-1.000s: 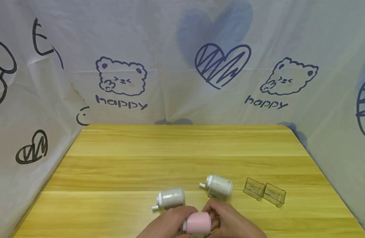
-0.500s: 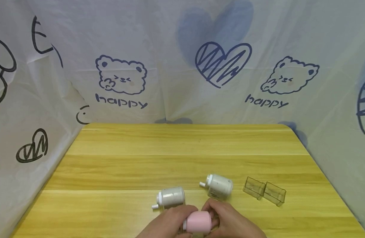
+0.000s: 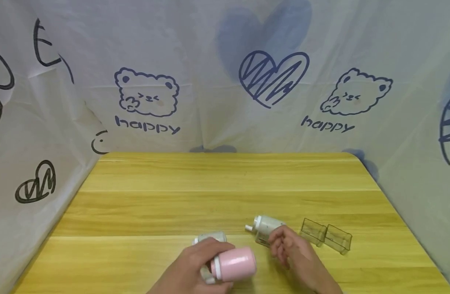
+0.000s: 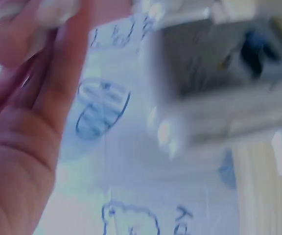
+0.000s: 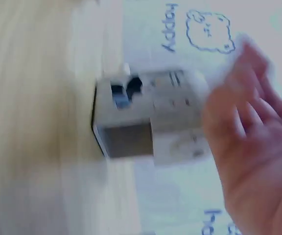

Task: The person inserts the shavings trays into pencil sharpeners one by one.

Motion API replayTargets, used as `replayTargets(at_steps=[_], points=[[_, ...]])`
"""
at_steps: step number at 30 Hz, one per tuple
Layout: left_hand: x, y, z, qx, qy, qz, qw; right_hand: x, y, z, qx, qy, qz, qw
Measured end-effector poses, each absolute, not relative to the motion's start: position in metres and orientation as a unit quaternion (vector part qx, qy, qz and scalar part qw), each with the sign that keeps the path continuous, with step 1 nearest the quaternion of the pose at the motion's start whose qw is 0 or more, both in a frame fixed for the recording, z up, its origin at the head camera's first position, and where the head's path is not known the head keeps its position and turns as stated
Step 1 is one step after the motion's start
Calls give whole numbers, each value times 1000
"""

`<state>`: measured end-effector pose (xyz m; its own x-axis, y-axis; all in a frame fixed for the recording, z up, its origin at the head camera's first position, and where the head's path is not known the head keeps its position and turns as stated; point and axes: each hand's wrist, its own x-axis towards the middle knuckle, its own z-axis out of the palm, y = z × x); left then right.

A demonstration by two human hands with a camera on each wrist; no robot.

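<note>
In the head view my left hand [image 3: 193,265] grips a pink hand-crank pencil sharpener [image 3: 236,263] at its white-collared end, raised at the table's front. Behind that hand lies a grey-white sharpener [image 3: 215,237], mostly covered. My right hand [image 3: 294,253] has loosely bent fingers and holds nothing; it hovers before a second grey-white sharpener [image 3: 267,224], hiding part of it. That one lies with its white crank to the left. A grey-white sharpener [image 5: 141,107] with a hollow slot shows blurred in the right wrist view. In the left wrist view, a blurred sharpener [image 4: 219,68] appears beside my fingers.
Two see-through smoky shavings drawers [image 3: 325,237] sit side by side right of the right hand. The wood-grain table [image 3: 225,183] reaches back to a white cloth [image 3: 217,102] with bear and heart drawings; cloth also hangs at both sides.
Both hands were at the pink sharpener. The right hand has let go and moved right toward the grey-white one, while the left has tilted and shifted the pink sharpener slightly left and up.
</note>
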<state>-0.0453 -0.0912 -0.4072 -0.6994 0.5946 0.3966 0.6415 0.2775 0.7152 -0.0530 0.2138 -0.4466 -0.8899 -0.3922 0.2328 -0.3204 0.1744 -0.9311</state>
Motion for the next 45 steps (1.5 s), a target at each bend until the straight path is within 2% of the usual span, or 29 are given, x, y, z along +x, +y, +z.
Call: replayTargets(at_steps=[3,4,6,9,13,17,19,22,26,29,33,35,39,41,43,45], points=[[-48,-108,-402,-342,-802,-457,175,-57,222,-445,-165,798,-566,-122],[-50,-115,-401,-314,-811,-448,207,-58,226,-443,-122,808,-556,-154],[-53,-127,-400,-243,-837,-427,239,-60,234,-442,-38,821,-530,-209],[-57,-145,-401,-147,-886,-384,215,-62,248,-440,91,831,-484,-259],[-62,-163,-406,-79,-929,-340,120,-65,266,-439,220,828,-440,-268],[-65,-173,-415,-57,-936,-346,32,-69,279,-441,237,825,-432,-277],[-66,-175,-419,-53,-934,-353,5,-71,284,-442,222,833,-420,-284],[-66,-177,-422,-54,-934,-353,-10,-73,290,-442,221,853,-399,-254],[-64,-177,-424,-57,-937,-345,-9,-75,300,-440,253,890,-355,-135],[-64,-178,-422,-55,-937,-342,-32,-76,307,-439,249,913,-321,-33],[-64,-177,-414,-46,-939,-336,-46,-77,313,-439,213,929,-299,53],[-66,-174,-409,-51,-937,-345,1,-77,314,-441,197,932,-293,79],[-68,-156,-404,-109,-902,-380,174,-78,318,-443,155,941,-280,106],[-67,-144,-405,-152,-884,-383,222,-80,320,-444,138,945,-276,108],[-63,-134,-407,-186,-881,-378,217,-80,322,-445,128,947,-274,110],[-59,-125,-409,-205,-890,-367,174,-78,323,-447,125,948,-268,113]])
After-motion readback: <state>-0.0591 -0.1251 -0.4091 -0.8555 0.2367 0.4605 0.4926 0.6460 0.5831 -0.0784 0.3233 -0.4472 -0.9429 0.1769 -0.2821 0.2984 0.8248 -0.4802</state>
